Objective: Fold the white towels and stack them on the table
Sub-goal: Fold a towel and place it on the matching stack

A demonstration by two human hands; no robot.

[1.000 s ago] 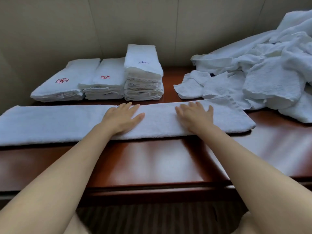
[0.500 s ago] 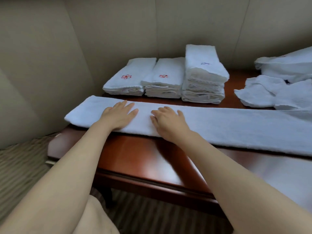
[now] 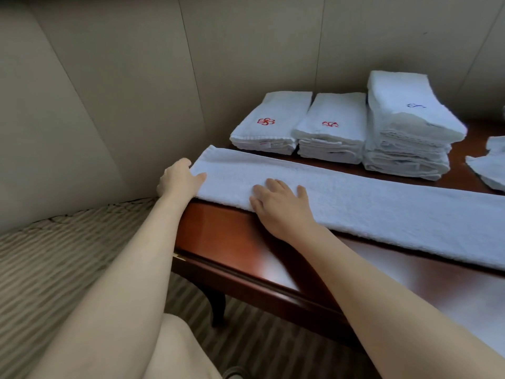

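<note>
- Three stacks [image 3: 344, 127] stand at the table's [image 3: 246, 242] back edge; one long towel [image 3: 382, 206] lies in front.
- Left hand [image 3: 179, 179] grips the towel's end, thumb on top; right hand [image 3: 276, 202] presses flat, fingers straight.
- Step judged: crosswise fold — next, lift that end over rightward.

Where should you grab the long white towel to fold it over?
Probably at its short left end, coming from the left. The long towel lies flat in a narrow strip, and that end sits at the table's edge, where the left hand already grips it.
</note>
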